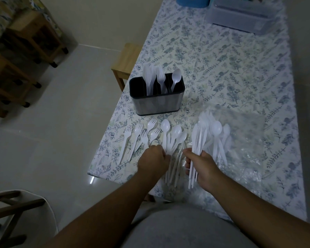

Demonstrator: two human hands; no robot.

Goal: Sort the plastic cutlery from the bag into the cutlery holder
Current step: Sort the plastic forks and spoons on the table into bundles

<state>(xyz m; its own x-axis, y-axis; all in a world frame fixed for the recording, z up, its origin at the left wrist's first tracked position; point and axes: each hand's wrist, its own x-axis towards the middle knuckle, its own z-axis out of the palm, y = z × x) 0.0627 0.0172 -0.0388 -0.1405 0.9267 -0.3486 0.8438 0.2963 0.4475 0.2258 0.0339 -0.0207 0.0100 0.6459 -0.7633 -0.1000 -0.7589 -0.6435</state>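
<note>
Take the cutlery holder as your landmark: a steel-sided container with a black liner, standing upright on the floral tablecloth near the table's left edge. It has three compartments: the left one holds white knives, the middle one forks, the right one a single spoon.

On the cloth in front of the holder, nearer to you, lie six loose forks to the left and about four loose spoons just right of them; overlap makes the spoon count uncertain. Further right, a clear plastic bag lies flat, with more spoons and knives resting on its near-left edge; these overlap too much to count.

Your left hand is curled over the handles of the loose spoons, though you cannot tell whether it grips one. Your right hand grasps a bundle of knives, blades pointing toward the holder.

Behind the holder, a wooden stool stands at the table edge. A grey plastic container sits at the far end of the table.
</note>
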